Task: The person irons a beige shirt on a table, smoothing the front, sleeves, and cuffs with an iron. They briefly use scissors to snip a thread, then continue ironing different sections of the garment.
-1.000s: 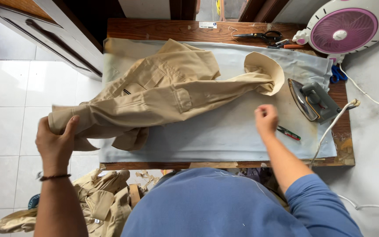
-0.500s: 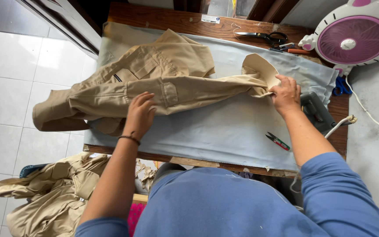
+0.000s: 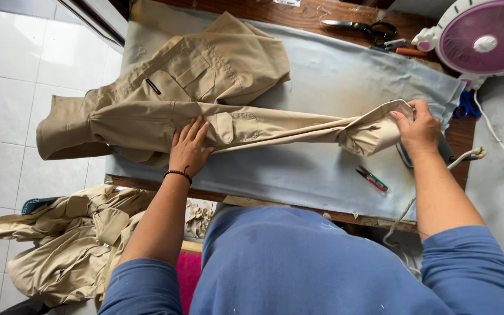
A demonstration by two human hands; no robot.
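Note:
A khaki shirt (image 3: 205, 87) lies across a grey cloth-covered table (image 3: 322, 169), one long sleeve (image 3: 281, 125) stretched out to the right. My left hand (image 3: 189, 146) rests flat with fingers spread on the sleeve near its small pocket flap. My right hand (image 3: 418, 131) grips the sleeve's cuff (image 3: 374, 131) at the right end, pulling it straight. A dark bead bracelet sits on my left wrist.
A small green and red pen-like tool (image 3: 372, 179) lies on the cloth near the front. Black scissors (image 3: 366, 28) lie at the back edge. A pink and white fan (image 3: 482, 38) stands at the right. An iron is mostly hidden behind my right hand. More khaki garments (image 3: 71, 239) are heaped on the tiled floor.
My left hand moved from the shirt's left end onto the sleeve and flattened there. My right hand rose from the cloth, took the cuff and pulled it rightward.

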